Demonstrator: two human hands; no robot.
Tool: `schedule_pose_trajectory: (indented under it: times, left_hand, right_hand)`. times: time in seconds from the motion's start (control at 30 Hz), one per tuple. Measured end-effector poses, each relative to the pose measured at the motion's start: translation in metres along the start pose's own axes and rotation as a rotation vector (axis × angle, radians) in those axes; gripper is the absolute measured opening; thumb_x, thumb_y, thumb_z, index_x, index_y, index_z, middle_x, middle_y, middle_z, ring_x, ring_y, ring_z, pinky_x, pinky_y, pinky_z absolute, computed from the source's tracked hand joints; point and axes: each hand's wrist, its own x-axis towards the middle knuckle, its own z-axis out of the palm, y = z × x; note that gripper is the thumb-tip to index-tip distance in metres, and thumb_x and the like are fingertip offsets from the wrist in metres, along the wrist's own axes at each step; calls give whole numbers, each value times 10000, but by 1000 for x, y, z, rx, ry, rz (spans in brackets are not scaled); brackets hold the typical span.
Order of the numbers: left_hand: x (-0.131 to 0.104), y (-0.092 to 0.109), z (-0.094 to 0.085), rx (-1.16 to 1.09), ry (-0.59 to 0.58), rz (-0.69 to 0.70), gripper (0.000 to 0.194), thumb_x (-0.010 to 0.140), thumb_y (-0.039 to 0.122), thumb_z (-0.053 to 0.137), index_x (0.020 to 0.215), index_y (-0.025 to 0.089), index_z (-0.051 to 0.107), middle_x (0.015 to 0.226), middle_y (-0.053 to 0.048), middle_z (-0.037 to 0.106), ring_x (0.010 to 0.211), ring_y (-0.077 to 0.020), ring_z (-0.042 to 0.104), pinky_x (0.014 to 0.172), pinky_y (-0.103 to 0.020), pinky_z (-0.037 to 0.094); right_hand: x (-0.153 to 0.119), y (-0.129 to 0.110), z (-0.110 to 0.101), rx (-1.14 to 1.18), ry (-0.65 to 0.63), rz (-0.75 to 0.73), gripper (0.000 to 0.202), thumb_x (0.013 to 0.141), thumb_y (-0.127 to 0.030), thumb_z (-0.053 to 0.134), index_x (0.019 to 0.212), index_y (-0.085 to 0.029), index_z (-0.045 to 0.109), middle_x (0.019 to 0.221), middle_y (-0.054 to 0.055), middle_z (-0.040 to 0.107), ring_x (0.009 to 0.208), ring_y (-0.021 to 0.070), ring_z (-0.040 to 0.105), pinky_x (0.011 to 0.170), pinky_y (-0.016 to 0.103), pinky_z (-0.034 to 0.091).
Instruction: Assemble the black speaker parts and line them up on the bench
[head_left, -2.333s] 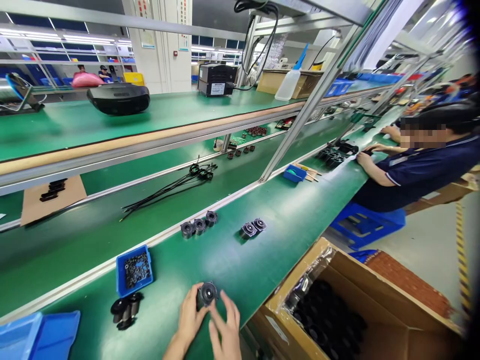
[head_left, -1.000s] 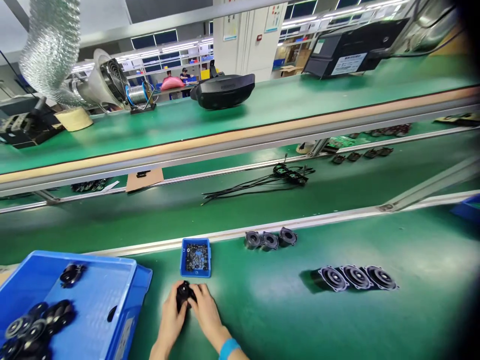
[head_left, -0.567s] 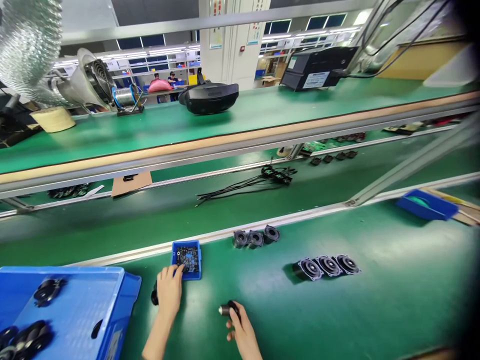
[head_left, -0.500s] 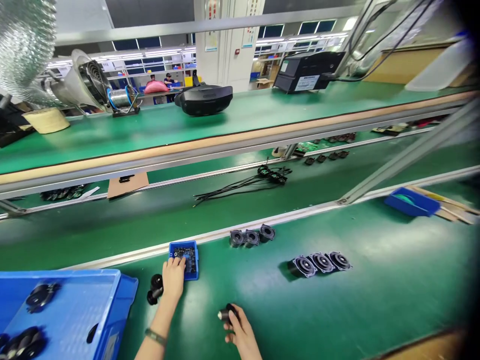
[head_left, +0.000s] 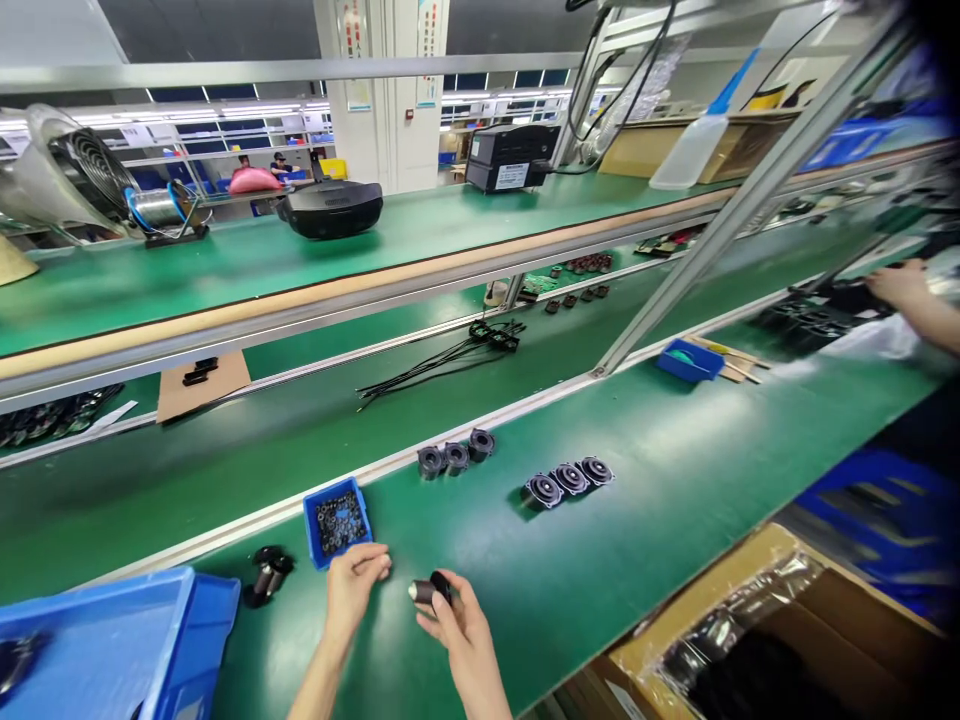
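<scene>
Between thumb and fingers my right hand (head_left: pixel 465 620) holds a dark cylindrical part (head_left: pixel 425 592) with a black flange and a pale tip pointing left. Just left of that tip, my left hand (head_left: pixel 356 580) is closed in a pinch; whatever it holds is too small to make out. Behind the left hand stands a small blue bin (head_left: pixel 337 522) of small black ring-like pieces. Left of it, black flanged parts (head_left: pixel 268 575) lie on the green bench. Three black round housings (head_left: pixel 456 458) sit in a row near the rail, and three speaker-like round units (head_left: pixel 570 480) lie farther right.
A large blue tray (head_left: pixel 187 640) occupies the left front. A metal post (head_left: pixel 675 260) rises behind the bench beside a blue dish (head_left: pixel 688 360). At far right is another person's hand (head_left: pixel 900 285). An open cardboard box (head_left: pixel 720 600) stands below the bench edge.
My left hand has come out of the small blue bin and moved toward the part in my right hand, its fingers now pinched. The view has turned right.
</scene>
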Motion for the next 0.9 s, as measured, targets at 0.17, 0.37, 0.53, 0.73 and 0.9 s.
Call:
schedule_pose_trajectory:
  times: [0.17,0.37,0.53,0.73,0.9]
  left_hand:
    - [-38,33,13,-714,-68,-145,466,601,525,799,835,123,771,617,-81,698,544,-160,624,558,-249,531]
    - [-43,58,9,-704,-86,-72,418,579,513,818,764,140,774,702,-99,723,533,-163,628,529,-253,546]
    - [-42,65,20,-524,-63,53,396,630,558,772,747,179,779,713,-99,741,599,-207,682,571,-268,580]
    - [-29,76,42,-249,3,479,171,818,428,663,892,317,769,756,-35,741,660,-186,684,592,-261,586]
    - [-15,89,83,-274,-31,650,178,876,327,605,992,338,740,926,-29,761,911,-229,694,775,-348,612]
  right_hand:
    - [-3,-12,0,-89,-48,-78,599,679,-614,703,1070,-183,561,968,100,721,872,276,706,784,427,590]
    - [-9,-20,-9,-60,-31,-64,566,752,-596,648,1110,-171,543,924,97,726,838,247,708,795,403,589]
    - [-4,-33,-22,-160,23,-150,567,708,-564,708,1084,-159,585,920,88,727,753,221,694,734,379,602]
    - [7,-44,-38,-35,41,-34,563,631,-561,773,993,-160,613,816,70,739,711,208,706,642,318,592]
    - [20,-45,-57,301,44,220,541,549,-539,837,867,-162,615,689,30,724,606,163,709,561,233,554]
